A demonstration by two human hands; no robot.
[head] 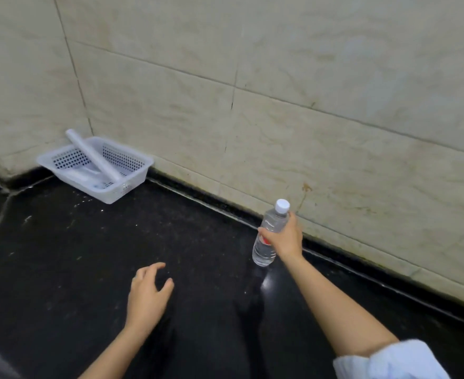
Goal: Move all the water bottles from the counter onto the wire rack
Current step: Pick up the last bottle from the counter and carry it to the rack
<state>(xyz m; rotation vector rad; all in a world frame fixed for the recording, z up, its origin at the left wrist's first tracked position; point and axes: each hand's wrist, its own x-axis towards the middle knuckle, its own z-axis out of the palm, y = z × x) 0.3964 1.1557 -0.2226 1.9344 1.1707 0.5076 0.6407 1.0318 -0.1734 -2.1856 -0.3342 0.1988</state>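
Far left, in the corner by the tiled wall (307, 77): a white plastic basket (95, 170), sat on the black counter (61, 255). Full of little holes along its sides. Leaned up against the wall a bit, so tipped, not flat. Inside it, a white tube-shaped thing (92, 154), laid slanted, one end poked up over the basket's back rim. Too blurry to say what the tube was.

Next, lower and nearer the middle: the left hand (147, 294), held just over the dark counter. Fingers spread and curled a little. Nothing in that grip at all, wide open. Bare arm behind it, down to the bottom edge.

Further right: the water bottle (270, 233), clear, with a white cap on top and a bit of red on its label. Stood nearly upright, tipped a tiny bit. Close to the wall, at the back part of the counter. Hard to tell whether its bottom touched the counter or hung just above it. A bright shine on the counter right below it.

Wrapped around the bottle's middle: the right hand (285, 236), grip closed tight on it, thumb on the near side. Bare arm stretched out long, with a rolled-up white sleeve (389, 362) at the bottom right corner.
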